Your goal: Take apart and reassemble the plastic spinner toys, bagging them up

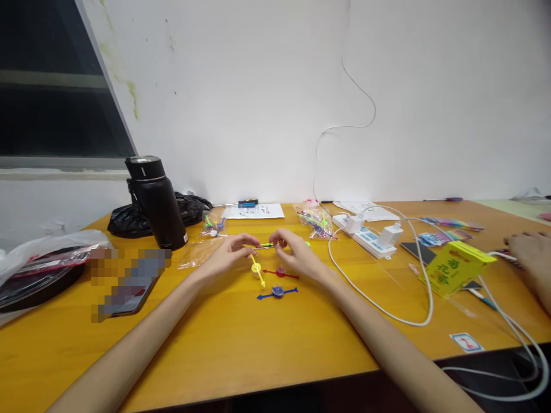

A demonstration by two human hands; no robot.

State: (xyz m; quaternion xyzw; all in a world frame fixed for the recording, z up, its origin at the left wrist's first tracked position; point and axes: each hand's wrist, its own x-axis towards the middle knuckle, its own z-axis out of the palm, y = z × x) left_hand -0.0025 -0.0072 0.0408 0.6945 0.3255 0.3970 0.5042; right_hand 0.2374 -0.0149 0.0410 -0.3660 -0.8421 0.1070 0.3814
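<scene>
My left hand [235, 251] and my right hand [293, 252] face each other over the table, fingers curled and closed. Between their fingertips is a small, thin piece with green on it [267, 245], too small to name. A bit of bright green [307, 244] peeks out just right of my right hand. Closer to me lie three plastic arrow spinners with round clear centres: a yellow spinner [256, 268] by my left fingers, a red spinner [280, 272] below my right hand, and a blue spinner [278, 292] nearest me.
Bags of colourful parts [318, 222] [214, 223] lie behind my hands. Leftward stand a black bottle [159, 206] and a phone [133, 298]. A power strip [374, 242], looping white cable [387, 315] and yellow box [456, 268] occupy the right. Another person's hand [531, 258] rests far right.
</scene>
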